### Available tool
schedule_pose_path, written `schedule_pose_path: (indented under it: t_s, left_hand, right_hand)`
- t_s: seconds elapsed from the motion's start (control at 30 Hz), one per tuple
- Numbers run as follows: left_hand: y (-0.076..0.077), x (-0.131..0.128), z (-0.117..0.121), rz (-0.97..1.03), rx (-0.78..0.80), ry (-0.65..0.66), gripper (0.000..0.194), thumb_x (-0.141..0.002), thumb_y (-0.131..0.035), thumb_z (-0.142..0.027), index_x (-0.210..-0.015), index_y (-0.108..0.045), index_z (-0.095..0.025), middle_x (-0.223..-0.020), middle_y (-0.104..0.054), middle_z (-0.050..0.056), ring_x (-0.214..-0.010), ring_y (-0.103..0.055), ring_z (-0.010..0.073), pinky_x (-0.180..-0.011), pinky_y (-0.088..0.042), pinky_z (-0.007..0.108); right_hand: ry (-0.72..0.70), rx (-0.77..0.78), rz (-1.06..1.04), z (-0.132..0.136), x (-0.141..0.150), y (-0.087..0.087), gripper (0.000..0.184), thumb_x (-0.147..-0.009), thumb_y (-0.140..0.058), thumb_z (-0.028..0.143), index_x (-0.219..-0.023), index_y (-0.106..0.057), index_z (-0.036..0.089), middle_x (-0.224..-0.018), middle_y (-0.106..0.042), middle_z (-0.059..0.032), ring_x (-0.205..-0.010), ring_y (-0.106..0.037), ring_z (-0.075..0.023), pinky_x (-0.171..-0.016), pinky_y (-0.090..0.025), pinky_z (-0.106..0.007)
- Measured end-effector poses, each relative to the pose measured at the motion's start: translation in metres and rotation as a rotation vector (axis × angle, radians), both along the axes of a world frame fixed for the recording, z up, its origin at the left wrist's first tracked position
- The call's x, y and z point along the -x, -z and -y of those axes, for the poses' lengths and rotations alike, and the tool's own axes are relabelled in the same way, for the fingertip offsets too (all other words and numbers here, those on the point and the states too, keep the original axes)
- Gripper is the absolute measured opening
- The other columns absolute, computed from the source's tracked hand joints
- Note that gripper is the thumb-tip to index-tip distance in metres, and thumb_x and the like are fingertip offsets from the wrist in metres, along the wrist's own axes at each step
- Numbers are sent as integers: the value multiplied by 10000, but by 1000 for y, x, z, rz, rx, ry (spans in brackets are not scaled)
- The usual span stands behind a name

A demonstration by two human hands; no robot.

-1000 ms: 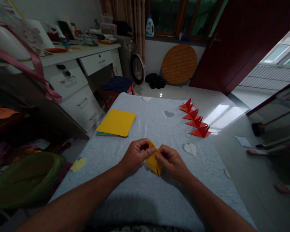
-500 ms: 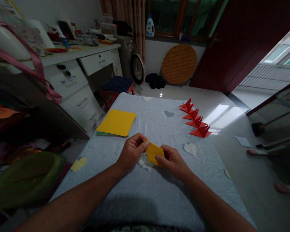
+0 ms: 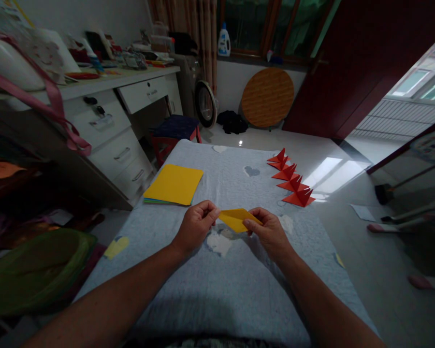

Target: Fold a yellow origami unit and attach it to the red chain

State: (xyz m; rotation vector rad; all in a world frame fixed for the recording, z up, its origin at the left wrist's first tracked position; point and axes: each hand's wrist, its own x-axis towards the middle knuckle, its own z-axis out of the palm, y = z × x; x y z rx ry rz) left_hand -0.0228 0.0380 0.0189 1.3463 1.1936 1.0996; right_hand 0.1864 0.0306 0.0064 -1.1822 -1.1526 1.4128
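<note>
Between my two hands is a piece of folded yellow paper (image 3: 236,220), now a long diamond shape held just above the cloth. My left hand (image 3: 195,224) pinches its left tip between thumb and forefinger. My right hand (image 3: 270,229) grips the right end, thumb on top and fingers behind, so that end is partly hidden. Beyond my left hand lies a stack of square paper (image 3: 174,184), yellow on top with blue-green edges below. Several folded red paper pieces (image 3: 299,197) with upright points stand in a row to the right.
A pale blue cloth with heart patterns covers the table (image 3: 203,299). On the left are a white drawer desk (image 3: 119,140), a red stool (image 3: 176,128) and a green-covered basket (image 3: 39,270). Another person's feet (image 3: 375,228) show on the floor at right.
The yellow paper has gone from a compact, tilted shape to a longer, flatter diamond. My right hand has moved right and slightly up, while my left hand keeps its pinch.
</note>
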Motion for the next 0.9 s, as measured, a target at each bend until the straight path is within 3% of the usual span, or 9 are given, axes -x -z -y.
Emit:
schedule_pose_path:
  t_s: [0.13,0.23,0.33,0.47,0.57,0.73,0.9]
  left_hand:
    - [3,1,-4,-183,-62,-24,281,-853,-559,-346,-633,-480,-190,-580,-459,-42,-561,-442,117,-552,-356,242]
    - [-1,2,-5,-345,-282,-103,142,-822,-586,-301,-872,-600,-168,-871,-601,32,-849,-563,187,-797,-450,313]
    - [-6,1,-3,-416,-389,-25,327,-805,-635,-330,-1087,-615,-165,-1061,-622,79,-993,-560,225,-906,-443,368]
    - [-8,-3,2,-439,-307,242,195,-812,-659,-309,-952,-691,-177,-903,-664,43,-840,-585,188,-770,-452,304]
    - [-4,-6,4,-363,-185,339,157,-860,-598,-279,-813,-696,-167,-762,-649,17,-732,-576,152,-672,-422,259]
    - [5,-10,4,-71,41,276,245,-866,-602,-384,-813,-632,-147,-685,-581,-15,-618,-517,114,-569,-384,221]
    - [11,-17,5,85,100,176,241,-820,-647,-390,-825,-578,-158,-686,-552,-29,-626,-503,105,-576,-392,208]
  right_hand:
    - [-14,12,51,-1,-3,2,266,-689,-785,377,-757,-607,191,-622,-608,34,-533,-508,-99,-515,-394,-223]
    - [-52,22,103,-1,-3,3,234,-697,-758,364,-747,-609,191,-594,-581,42,-524,-488,-98,-511,-368,-224]
    - [-119,-7,178,0,1,4,184,-705,-726,336,-736,-616,192,-648,-603,28,-578,-519,-114,-551,-392,-240]
    - [-196,-86,293,4,6,4,131,-721,-693,304,-720,-622,194,-665,-608,23,-626,-539,-131,-598,-415,-256]
    - [-195,-92,285,6,8,3,147,-708,-710,293,-766,-618,195,-684,-607,24,-623,-542,-129,-583,-416,-251]
    - [-65,-48,53,3,10,2,490,-660,-776,267,-1087,-536,245,-692,-579,75,-555,-526,-105,-529,-408,-224]
    - [-175,60,-92,1,11,3,357,-679,-794,377,-925,-614,191,-793,-663,-11,-623,-563,-120,-548,-409,-234]
